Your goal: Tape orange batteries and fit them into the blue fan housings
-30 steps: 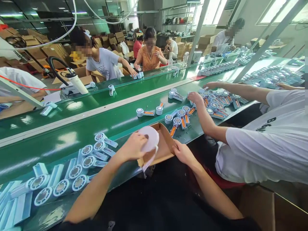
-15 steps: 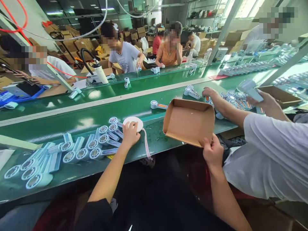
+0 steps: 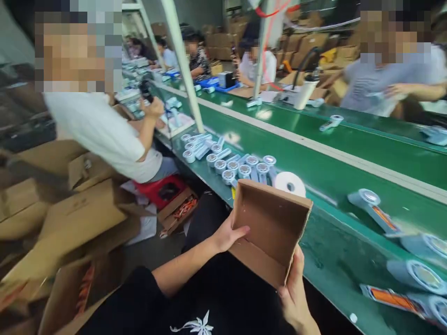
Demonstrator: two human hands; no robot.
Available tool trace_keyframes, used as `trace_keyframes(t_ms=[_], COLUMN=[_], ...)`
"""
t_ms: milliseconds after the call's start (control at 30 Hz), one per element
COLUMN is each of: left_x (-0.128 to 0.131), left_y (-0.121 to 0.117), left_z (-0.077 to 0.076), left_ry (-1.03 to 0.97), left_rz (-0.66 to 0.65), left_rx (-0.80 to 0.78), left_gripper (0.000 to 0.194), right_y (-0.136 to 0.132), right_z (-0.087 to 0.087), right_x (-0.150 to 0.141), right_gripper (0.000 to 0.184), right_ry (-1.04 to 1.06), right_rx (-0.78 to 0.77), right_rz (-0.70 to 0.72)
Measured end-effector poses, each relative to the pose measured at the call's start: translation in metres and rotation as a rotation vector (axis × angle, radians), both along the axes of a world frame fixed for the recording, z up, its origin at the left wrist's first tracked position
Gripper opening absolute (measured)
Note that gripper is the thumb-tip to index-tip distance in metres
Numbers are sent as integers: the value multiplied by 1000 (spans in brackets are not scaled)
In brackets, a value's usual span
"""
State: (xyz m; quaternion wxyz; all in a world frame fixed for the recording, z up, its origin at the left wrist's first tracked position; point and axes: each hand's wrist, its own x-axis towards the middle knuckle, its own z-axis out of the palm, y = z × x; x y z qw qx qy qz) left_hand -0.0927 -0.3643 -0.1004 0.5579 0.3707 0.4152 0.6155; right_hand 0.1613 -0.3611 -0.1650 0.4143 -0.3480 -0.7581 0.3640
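From where I stand, the left hand (image 3: 228, 234) has its grip closed on the near left side of an open cardboard box (image 3: 267, 223), thumb over the edge and pressed inside. The right hand (image 3: 295, 291) has its grip closed on the box's right edge, by the lower corner. The box is held tilted above the person's lap, at the edge of the green tabletop (image 3: 331, 253), its bare brown inside showing. Just behind its far edge, a white roll (image 3: 299, 185) lies flat, beside a cluster of pale-blue round-headed parts (image 3: 228, 176). Off to the right are more such pieces, two showing orange strips (image 3: 384, 219). The green belt (image 3: 335, 177) runs beyond. To the left, a co-worker (image 3: 104, 130) in a white top sits on a red stool (image 3: 164, 190), with a carton of orange pieces (image 3: 185, 207) on the floor beside it.
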Motion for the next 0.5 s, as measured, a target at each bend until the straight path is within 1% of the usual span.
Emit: trace_keyframes(t_ms=[67,133,200,267,333,400,433,500], left_x=[-13,-22,-29,-36,-48,-65,-75,-95], left_y=[-19,-40,-62,-81,-100,-121,-133,-159], left_z=[-7,-15,-21,-29,-41,-61,-73,-103], left_ry=[-28,-4,2,-27,-45,28,121,347], left_rz=[130,252,361,465,551,638,698,851], left_rx=[-18,-28,-38,-39,-31,-75,-142,-337], left_gripper=[87,89,92,97,100,102,100,94], right_y=[6,12,16,18,19,23,26,33], right_z=[-2,3,11,19,21,10,0,-28], right_x=[-5,-16,-35,-62,-94,-132,-153,-203], right_gripper=[82,77,81,90,94,88,85,85], right_ry=[-4,-38,-102,-175,-229,-231,-222,-269], right_rx=[-108,-216,-255,-262,-281,-327,-364,-458], right_rz=[87,116,145,216,275,277,264,264])
